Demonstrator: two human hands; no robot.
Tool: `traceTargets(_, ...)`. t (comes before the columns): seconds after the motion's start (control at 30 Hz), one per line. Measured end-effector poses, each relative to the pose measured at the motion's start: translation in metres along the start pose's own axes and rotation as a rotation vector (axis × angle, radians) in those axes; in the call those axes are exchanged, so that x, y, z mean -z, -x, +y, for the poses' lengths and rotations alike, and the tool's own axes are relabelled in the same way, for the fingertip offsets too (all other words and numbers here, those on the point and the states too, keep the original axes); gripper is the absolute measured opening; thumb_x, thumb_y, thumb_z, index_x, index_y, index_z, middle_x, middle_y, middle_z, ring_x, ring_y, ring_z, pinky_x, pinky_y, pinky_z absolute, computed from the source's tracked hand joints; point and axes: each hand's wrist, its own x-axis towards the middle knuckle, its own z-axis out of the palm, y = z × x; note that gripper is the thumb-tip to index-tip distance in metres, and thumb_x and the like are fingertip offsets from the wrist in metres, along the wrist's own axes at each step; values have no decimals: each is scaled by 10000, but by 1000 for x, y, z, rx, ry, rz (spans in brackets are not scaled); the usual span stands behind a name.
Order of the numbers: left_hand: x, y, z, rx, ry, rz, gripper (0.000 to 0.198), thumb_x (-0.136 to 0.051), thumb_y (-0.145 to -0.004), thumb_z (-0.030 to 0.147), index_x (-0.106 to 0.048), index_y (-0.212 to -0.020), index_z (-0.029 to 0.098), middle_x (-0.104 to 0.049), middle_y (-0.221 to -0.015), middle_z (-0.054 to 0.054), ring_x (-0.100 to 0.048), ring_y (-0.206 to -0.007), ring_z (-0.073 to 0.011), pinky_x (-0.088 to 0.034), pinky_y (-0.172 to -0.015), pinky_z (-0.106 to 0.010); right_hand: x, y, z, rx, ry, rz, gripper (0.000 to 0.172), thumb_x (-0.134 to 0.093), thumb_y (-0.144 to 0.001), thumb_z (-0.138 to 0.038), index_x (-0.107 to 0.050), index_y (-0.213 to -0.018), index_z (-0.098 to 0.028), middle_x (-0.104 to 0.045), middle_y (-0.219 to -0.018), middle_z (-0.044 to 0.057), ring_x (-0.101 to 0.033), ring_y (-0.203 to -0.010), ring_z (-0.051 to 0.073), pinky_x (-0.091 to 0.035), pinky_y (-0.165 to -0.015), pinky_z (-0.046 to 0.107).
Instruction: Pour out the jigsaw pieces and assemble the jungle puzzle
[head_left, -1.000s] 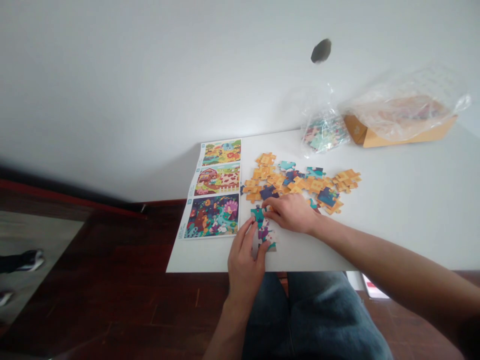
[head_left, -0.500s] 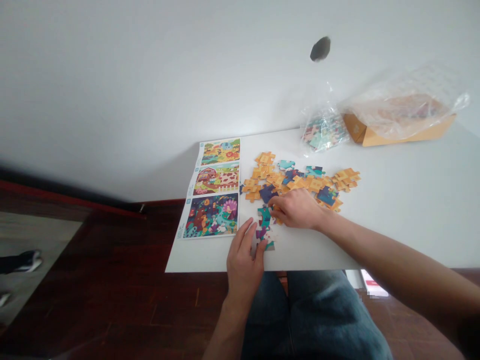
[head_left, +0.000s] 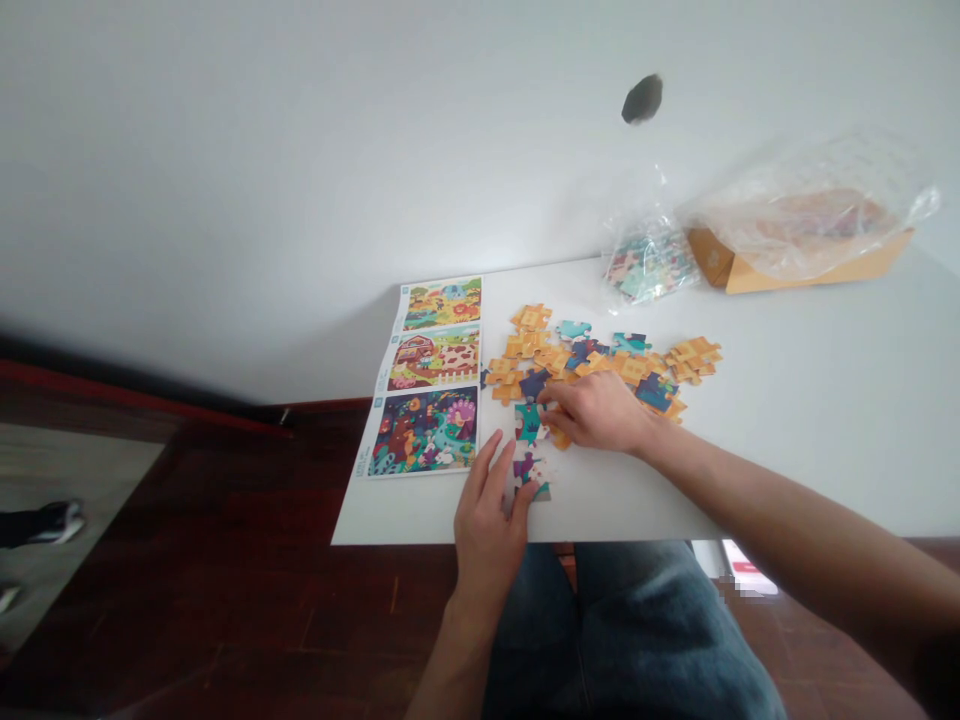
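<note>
My right hand [head_left: 596, 412] is closed, its fingertips pinching the right edge of a teal jigsaw piece [head_left: 528, 424] that has a dark plant on it. Just below, apart from it by a narrow gap, lies a purple, white and teal jigsaw piece [head_left: 531, 474]. My left hand [head_left: 491, 515] rests at the table's front edge, fingers stretched and spread, the thumb touching this lower piece. A dark blue piece [head_left: 533, 384] lies just beyond the right fingertips. Loose pieces, many with orange backs [head_left: 528, 344], spread behind the right hand.
A picture sheet [head_left: 426, 375] with three scenes lies on the left of the white table [head_left: 787, 440]. Toward the back right are a plastic bag of pieces [head_left: 649, 265] and an orange box [head_left: 817, 268] under clear plastic. A wall [head_left: 375, 150] borders the table's far side.
The teal piece has shifted slightly away from me with my right fingers, and a gap now shows between it and the lower piece. My left hand has hardly moved.
</note>
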Motion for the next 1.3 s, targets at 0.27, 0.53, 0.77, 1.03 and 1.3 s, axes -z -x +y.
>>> traceTargets(0.27,-4,-4,-6,-128,-94,-60,445,-608,-945,306,-562,-1380,223,-578,-1438,-105,-579,-1285,-281,-502,-1065,-463,-9,-6,-22,47,-30,-60,351,-429,-1010,-394,-665,-1200,-216,-766,-922,95,-705,-806,232,-354,-615,290)
traceTargets(0.53,0,-8,-7,-213,-118,-84,399,-595,-949,297,-599,-1338,207,-602,-1413,-104,-624,-1215,-283,-526,-1013,-458,38,25,32,-275,23,192,348,-495,-977,-420,-676,-1207,-232,-741,-983,79,-677,-867,242,-468,-735,330)
traceTargets(0.77,-5,-10,-4,-204,-119,-63,383,-599,-942,292,-619,-1315,207,-621,-1384,-101,-610,-1235,-277,-526,-1030,-447,10,86,59,-184,198,217,782,-516,-894,-676,-352,-1557,-294,-254,-1628,159,-210,-1481,448,-286,-1112,652)
traceTargets(1.03,-6,-12,-4,-206,-84,-50,388,-613,-934,294,-610,-1313,209,-613,-1376,-114,-596,-1249,-277,-523,-1058,-454,-21,82,41,-294,179,171,1003,-486,-763,-860,-201,-1594,-378,-31,-1686,140,-104,-1474,543,-132,-1052,818)
traceTargets(1.3,0,-14,-9,-240,-52,-91,358,-614,-931,275,-637,-1281,204,-613,-1350,-128,-608,-1234,-273,-548,-1037,-452,-21,31,22,-352,164,143,874,-428,-807,-846,-338,-1550,-394,-204,-1654,149,-138,-1463,527,-108,-1030,830)
